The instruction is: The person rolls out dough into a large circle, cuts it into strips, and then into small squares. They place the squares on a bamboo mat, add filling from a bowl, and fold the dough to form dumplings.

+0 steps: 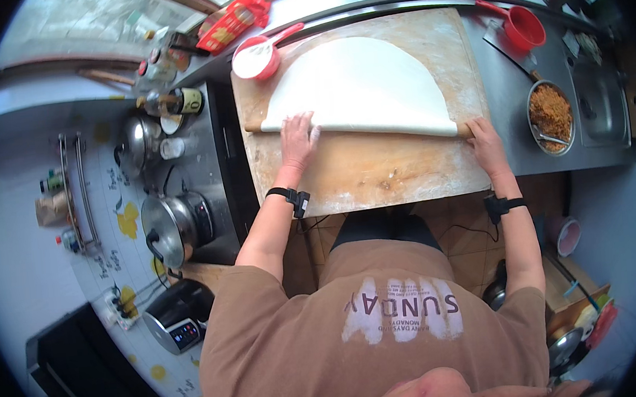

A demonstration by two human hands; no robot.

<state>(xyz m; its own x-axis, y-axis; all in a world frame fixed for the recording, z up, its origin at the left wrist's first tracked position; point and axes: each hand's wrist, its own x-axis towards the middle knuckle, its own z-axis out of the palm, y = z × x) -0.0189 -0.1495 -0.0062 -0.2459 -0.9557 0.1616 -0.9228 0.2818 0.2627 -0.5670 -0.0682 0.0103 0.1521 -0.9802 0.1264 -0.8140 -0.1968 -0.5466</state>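
Note:
A wide sheet of white dough [357, 82] lies on the floured wooden board, its near edge wrapped around a long rolling pin [253, 127]. The pin's bare wooden ends stick out at both sides. My left hand [298, 140] rests on the dough-covered pin near its left end, fingers stretched out over the roll and thumb apart. At the other end, my right hand [487, 146] is closed around the bare tip of the pin. The pin slants slightly, with its right end nearer to me.
On the board's far left corner stands a red scoop [268, 63] of flour. A red ladle-like cup [524, 27], a bowl of orange-brown filling [550, 114] and a sink [601, 109] are at the right. Lidded pots [166, 231] and bottles [188, 101] stand left.

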